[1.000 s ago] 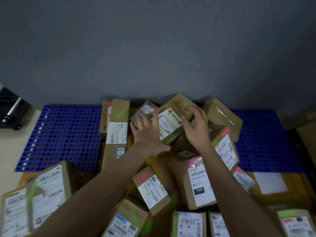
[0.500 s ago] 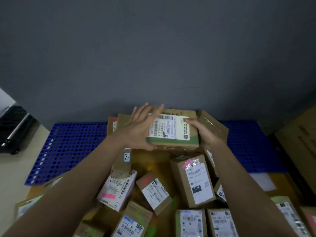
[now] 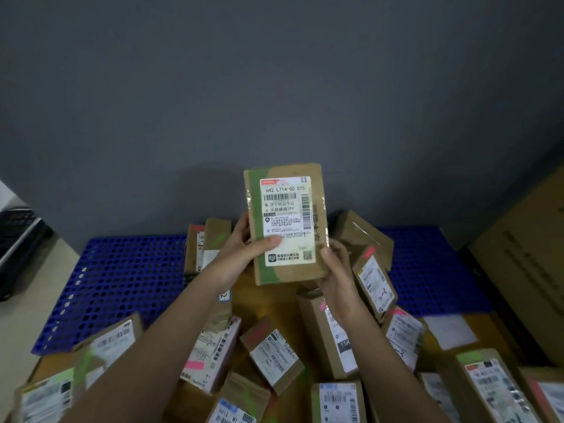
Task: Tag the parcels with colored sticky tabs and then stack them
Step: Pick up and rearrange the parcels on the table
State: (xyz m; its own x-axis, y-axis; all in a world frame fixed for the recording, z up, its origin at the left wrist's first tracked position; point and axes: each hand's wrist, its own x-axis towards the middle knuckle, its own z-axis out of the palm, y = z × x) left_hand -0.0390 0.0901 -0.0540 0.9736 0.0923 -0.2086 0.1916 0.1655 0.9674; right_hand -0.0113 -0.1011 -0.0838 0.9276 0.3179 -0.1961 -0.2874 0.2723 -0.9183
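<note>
I hold a brown cardboard parcel with a green stripe and a white shipping label upright in front of me, label facing the camera. My left hand grips its left edge, thumb across the label. My right hand grips its lower right corner. Below lies a heap of several brown parcels, many bearing pink or green sticky tabs, such as a pink tab and a green tab.
The heap sits on a blue perforated pallet against a grey wall. A large cardboard box stands at the right. A dark device rests on the pale counter at the left.
Both hands have lifted the green-striped parcel off the heap and turned it upright, so its label now faces me. The view has tilted upward.
</note>
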